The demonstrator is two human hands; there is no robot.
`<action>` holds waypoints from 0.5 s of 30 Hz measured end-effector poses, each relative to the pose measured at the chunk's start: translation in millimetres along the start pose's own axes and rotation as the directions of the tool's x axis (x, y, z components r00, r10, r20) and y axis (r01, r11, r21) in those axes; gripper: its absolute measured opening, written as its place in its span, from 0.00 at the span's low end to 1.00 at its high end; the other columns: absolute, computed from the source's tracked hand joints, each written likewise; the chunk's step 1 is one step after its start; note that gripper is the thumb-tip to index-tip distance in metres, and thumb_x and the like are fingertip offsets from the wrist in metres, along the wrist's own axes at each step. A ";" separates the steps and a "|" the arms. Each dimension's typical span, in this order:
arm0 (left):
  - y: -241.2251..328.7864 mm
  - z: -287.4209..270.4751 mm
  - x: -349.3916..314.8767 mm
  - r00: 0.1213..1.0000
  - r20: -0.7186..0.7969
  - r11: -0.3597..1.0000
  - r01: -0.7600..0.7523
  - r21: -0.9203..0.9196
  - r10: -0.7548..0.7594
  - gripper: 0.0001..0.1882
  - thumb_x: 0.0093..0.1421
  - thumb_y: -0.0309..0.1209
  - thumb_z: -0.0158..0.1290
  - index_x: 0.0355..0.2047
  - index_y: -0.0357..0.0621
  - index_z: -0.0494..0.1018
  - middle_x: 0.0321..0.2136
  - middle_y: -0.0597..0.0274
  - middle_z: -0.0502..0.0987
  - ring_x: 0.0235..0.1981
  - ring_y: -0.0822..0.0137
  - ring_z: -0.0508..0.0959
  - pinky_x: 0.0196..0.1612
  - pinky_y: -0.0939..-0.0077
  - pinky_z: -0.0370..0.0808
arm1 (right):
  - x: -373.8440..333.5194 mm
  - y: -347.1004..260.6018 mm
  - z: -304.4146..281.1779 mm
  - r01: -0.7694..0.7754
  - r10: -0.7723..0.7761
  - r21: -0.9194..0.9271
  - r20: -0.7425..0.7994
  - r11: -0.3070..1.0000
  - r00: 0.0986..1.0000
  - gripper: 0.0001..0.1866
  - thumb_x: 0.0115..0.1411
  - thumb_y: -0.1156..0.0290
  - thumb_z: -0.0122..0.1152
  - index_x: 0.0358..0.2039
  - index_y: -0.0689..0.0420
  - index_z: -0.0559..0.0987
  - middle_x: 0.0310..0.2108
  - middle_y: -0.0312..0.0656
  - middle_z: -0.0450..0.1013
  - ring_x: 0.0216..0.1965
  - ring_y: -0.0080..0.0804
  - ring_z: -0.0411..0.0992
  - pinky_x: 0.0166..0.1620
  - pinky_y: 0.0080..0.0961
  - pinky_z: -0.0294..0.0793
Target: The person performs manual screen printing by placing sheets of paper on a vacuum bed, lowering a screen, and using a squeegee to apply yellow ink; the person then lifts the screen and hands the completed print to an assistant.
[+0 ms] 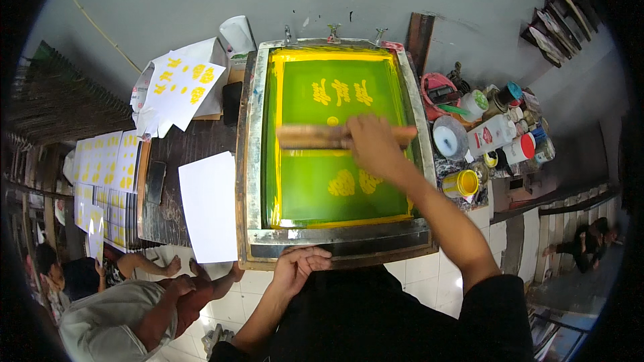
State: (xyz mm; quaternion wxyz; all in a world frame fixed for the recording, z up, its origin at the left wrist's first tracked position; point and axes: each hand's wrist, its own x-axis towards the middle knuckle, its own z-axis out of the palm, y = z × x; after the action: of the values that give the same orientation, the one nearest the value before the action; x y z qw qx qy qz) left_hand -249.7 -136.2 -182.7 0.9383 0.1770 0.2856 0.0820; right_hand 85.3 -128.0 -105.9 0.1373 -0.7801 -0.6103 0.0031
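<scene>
A screen-printing frame (255, 181) lies in front of me, with green mesh (308, 194) bordered by yellow ink and yellow lettering and shapes showing on it. My right hand (373, 144) is closed around a wooden squeegee (312, 137), which lies crosswise over the middle of the mesh and is slightly blurred. The squeegee's lower edge is hard to make out. At the front edge of the frame, my left hand (302, 268) has its fingers curled over the dark wooden edge. Left of the frame lies a blank white sheet (209, 204).
Printed sheets (184, 90) rest at the back left, near a dark phone (155, 182). Bottles, tubs and a yellow ink jar (461, 184) crowd the right side. A person in a grey shirt (114, 318) is close at my left; more printed sheets (107, 161) stand beyond.
</scene>
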 end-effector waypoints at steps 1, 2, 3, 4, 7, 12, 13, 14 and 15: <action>0.8 2.3 -0.2 1.000 0.011 1.000 -0.015 -0.003 0.015 0.16 0.67 0.26 0.45 0.44 0.22 0.76 0.40 0.37 0.82 0.39 0.51 0.85 0.49 0.56 0.82 | -26.6 -12.8 -3.9 0.019 -0.019 0.004 0.006 1.000 1.000 0.15 0.59 0.66 0.63 0.43 0.57 0.73 0.40 0.51 0.73 0.45 0.52 0.71 0.49 0.47 0.66; 0.3 2.2 -0.2 1.000 0.017 1.000 -0.014 -0.019 0.015 0.16 0.67 0.26 0.45 0.46 0.23 0.76 0.40 0.38 0.82 0.39 0.51 0.85 0.49 0.57 0.82 | -52.3 -28.0 -11.2 0.023 -0.024 0.047 0.019 0.999 1.000 0.15 0.58 0.67 0.64 0.43 0.57 0.73 0.39 0.51 0.72 0.45 0.52 0.71 0.49 0.47 0.66; -0.3 1.1 0.3 1.000 0.022 0.999 -0.015 -0.035 0.016 0.16 0.67 0.26 0.45 0.47 0.24 0.75 0.40 0.39 0.82 0.39 0.52 0.85 0.49 0.57 0.82 | -73.9 -42.0 -18.3 0.027 -0.030 0.092 0.032 0.995 0.999 0.15 0.58 0.68 0.64 0.42 0.57 0.72 0.39 0.50 0.72 0.45 0.51 0.70 0.48 0.46 0.65; -1.2 -0.8 0.4 1.000 0.025 0.999 -0.016 -0.050 0.017 0.17 0.67 0.26 0.45 0.49 0.26 0.75 0.40 0.39 0.82 0.39 0.52 0.85 0.49 0.58 0.82 | -90.1 -53.5 -22.0 0.023 -0.025 0.090 0.022 0.996 0.999 0.15 0.57 0.68 0.64 0.42 0.57 0.72 0.39 0.50 0.71 0.45 0.51 0.70 0.48 0.46 0.65; -1.9 -10.9 1.6 0.997 0.072 0.991 0.007 -0.132 0.003 0.18 0.67 0.26 0.45 0.52 0.28 0.74 0.38 0.41 0.82 0.36 0.52 0.85 0.45 0.58 0.82 | -116.0 -75.1 -38.1 0.019 -0.014 0.093 -0.051 0.995 0.999 0.16 0.56 0.70 0.65 0.42 0.58 0.72 0.39 0.49 0.71 0.44 0.51 0.69 0.47 0.46 0.65; 39.3 69.9 -18.6 0.861 0.477 0.977 -0.089 -0.196 0.174 0.19 0.67 0.28 0.46 0.53 0.25 0.73 0.36 0.41 0.82 0.35 0.52 0.83 0.42 0.59 0.80 | -97.7 -87.1 -119.4 0.073 -0.052 0.034 -0.431 0.997 0.901 0.15 0.56 0.69 0.65 0.42 0.59 0.73 0.36 0.46 0.70 0.41 0.49 0.69 0.45 0.45 0.64; 52.6 87.1 -13.6 0.804 0.559 0.974 -0.107 -0.201 0.204 0.20 0.67 0.29 0.46 0.52 0.24 0.73 0.35 0.41 0.82 0.35 0.51 0.83 0.42 0.59 0.79 | -85.1 -84.9 -140.2 0.116 -0.086 0.031 -0.494 0.993 0.865 0.17 0.54 0.74 0.66 0.44 0.59 0.73 0.38 0.47 0.70 0.41 0.50 0.69 0.46 0.44 0.64; 69.2 94.4 -0.8 0.759 0.610 0.971 -0.226 -0.083 0.229 0.18 0.68 0.28 0.46 0.50 0.24 0.74 0.35 0.41 0.82 0.36 0.52 0.83 0.42 0.59 0.79 | -69.2 -81.6 -161.1 0.157 -0.118 0.024 -0.553 0.987 0.825 0.20 0.53 0.78 0.67 0.46 0.60 0.72 0.40 0.47 0.71 0.41 0.50 0.69 0.47 0.43 0.64; 84.1 98.7 13.5 0.708 0.666 0.940 -0.339 0.029 0.235 0.17 0.68 0.27 0.46 0.48 0.24 0.75 0.35 0.42 0.82 0.36 0.52 0.83 0.43 0.60 0.78 | -53.7 -76.9 -178.6 0.162 -0.153 -0.040 -0.602 0.986 0.784 0.19 0.54 0.77 0.67 0.46 0.60 0.73 0.39 0.47 0.71 0.41 0.50 0.69 0.46 0.43 0.64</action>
State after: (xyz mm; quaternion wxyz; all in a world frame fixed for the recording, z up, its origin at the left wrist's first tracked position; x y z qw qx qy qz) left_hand -187.3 -83.2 -81.2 0.9378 0.3063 -0.0860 0.1388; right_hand 29.2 -200.1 74.0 0.3294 -0.6858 -0.5978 -0.2525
